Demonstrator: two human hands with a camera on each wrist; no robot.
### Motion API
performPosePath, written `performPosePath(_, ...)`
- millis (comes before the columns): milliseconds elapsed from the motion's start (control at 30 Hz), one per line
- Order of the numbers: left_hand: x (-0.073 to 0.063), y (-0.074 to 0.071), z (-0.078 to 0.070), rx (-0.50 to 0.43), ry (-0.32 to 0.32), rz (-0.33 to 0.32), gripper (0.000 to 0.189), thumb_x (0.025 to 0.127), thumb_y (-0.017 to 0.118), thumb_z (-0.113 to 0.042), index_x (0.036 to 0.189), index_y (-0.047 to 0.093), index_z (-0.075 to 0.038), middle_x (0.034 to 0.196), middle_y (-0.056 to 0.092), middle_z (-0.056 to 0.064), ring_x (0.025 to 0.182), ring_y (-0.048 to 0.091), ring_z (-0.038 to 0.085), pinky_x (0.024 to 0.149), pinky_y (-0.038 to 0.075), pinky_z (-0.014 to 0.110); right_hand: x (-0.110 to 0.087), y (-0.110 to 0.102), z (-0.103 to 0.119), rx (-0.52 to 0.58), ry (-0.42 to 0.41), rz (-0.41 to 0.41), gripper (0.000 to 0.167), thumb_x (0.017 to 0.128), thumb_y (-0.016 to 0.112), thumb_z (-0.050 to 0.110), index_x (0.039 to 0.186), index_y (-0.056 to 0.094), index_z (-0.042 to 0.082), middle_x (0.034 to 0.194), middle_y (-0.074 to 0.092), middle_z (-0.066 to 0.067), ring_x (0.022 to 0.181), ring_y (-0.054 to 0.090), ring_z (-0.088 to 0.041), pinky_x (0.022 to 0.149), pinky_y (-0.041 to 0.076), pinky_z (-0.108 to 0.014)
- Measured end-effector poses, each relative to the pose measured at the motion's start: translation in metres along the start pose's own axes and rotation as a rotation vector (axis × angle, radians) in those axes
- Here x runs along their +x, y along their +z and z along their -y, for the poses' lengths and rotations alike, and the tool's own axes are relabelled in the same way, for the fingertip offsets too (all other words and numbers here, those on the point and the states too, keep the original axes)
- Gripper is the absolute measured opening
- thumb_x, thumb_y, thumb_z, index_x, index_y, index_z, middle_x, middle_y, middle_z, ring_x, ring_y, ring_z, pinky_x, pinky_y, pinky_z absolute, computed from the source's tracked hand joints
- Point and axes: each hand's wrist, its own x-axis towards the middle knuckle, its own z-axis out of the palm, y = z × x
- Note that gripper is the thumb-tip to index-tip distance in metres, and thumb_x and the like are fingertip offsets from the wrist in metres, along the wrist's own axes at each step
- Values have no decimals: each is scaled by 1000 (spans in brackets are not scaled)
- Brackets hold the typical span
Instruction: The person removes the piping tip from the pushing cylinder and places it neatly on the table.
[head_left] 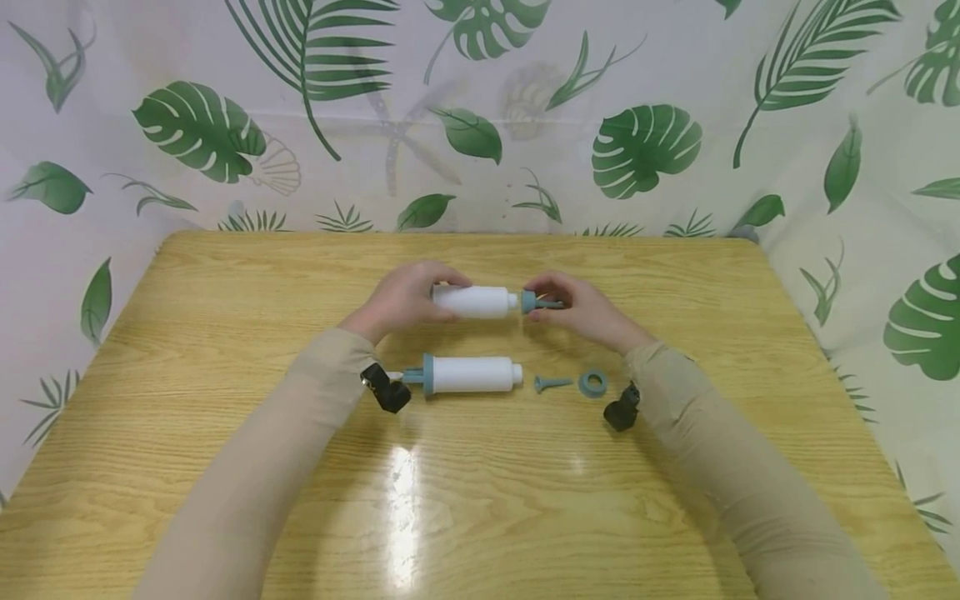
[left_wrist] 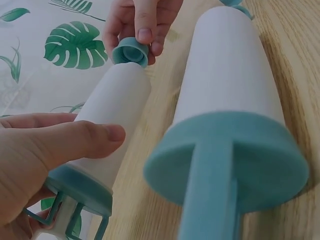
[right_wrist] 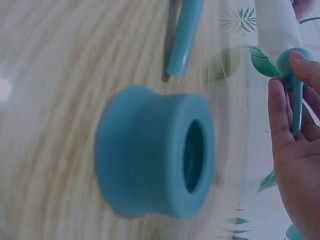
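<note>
My left hand (head_left: 405, 296) grips a white syringe-like tube (head_left: 480, 302) with a teal flange (left_wrist: 82, 187) at its rear. The tube lies sideways, its narrow neck pointing right. Between my right hand's (head_left: 581, 312) thumb and fingers is a teal collar (head_left: 528, 302), close by the neck. A slim teal nozzle (right_wrist: 297, 107) runs from this collar back toward the palm. In the left wrist view, the collar's (left_wrist: 131, 51) hollow side faces the tube's tip and overlaps it.
Nearer on the wooden table (head_left: 480, 483) lies a second white tube (head_left: 472, 375) with a teal flange and plunger. A loose teal nozzle (head_left: 555, 383) and a teal ring (right_wrist: 140, 150) lie to its right. A leaf-patterned cloth (head_left: 360, 142) hangs behind.
</note>
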Motion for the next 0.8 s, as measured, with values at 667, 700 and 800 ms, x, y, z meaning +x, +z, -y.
performPosePath(667, 8, 10, 14, 59, -34, 78, 48, 76, 82, -20, 121, 66, -14, 120, 63, 2, 112, 55, 21, 95, 43, 38, -4, -3, -5, 1, -34, 25, 41, 89, 68, 13, 127, 54, 5, 117, 60, -11, 105, 59, -24, 92, 47, -38)
performPosePath(700, 8, 10, 14, 55, -33, 81, 48, 76, 82, -20, 121, 66, -14, 119, 63, 3, 112, 55, 21, 95, 43, 38, -4, -4, -5, 2, -30, 24, 41, 90, 68, 13, 127, 54, 5, 117, 60, -11, 105, 59, -24, 92, 47, -38)
performPosePath(800, 9, 11, 14, 54, -31, 88, 48, 76, 82, -19, 121, 66, -13, 118, 64, 3, 110, 56, 21, 94, 43, 37, -4, -5, -6, 0, -24, 25, 41, 90, 68, 15, 127, 54, 5, 118, 60, -10, 105, 59, -24, 92, 47, -38)
